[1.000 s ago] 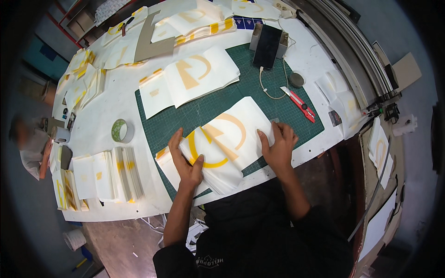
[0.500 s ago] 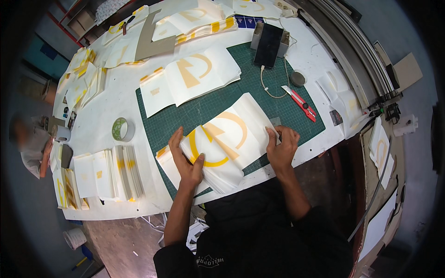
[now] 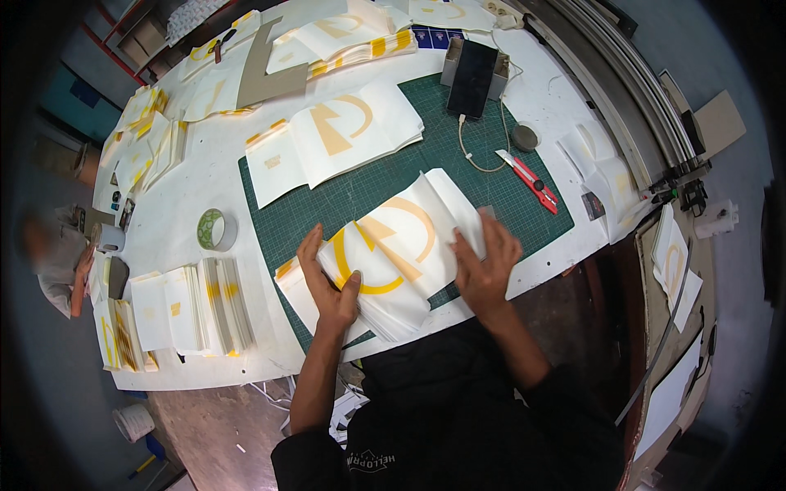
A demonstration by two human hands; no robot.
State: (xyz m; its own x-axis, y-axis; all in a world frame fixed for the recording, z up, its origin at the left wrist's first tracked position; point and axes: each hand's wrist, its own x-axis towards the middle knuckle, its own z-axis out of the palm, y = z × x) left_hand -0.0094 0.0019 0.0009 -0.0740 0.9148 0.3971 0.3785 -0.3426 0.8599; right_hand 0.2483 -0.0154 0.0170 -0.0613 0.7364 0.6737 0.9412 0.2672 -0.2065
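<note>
A white printed paper sheet with a pale orange emblem lies before me. Its left part is turned over, showing a bright yellow arc. My left hand grips this turned part, thumb on top and long fingers along the left edge. At the other end, my right hand has the right edge of the sheet raised into a standing flap, its thumb on the near face. The right fingers are spread and slightly smeared by motion. Behind it, a stack of similar printed sheets rests on the green cutting mat.
A red utility knife and a small round grey object lie on the right. A phone leans on a stand with its cable. A tape roll and paper stacks are left. Another person stands far left.
My right hand has shifted left and inward, and the sheet's right edge has risen into a fold. My left hand stays where it was.
</note>
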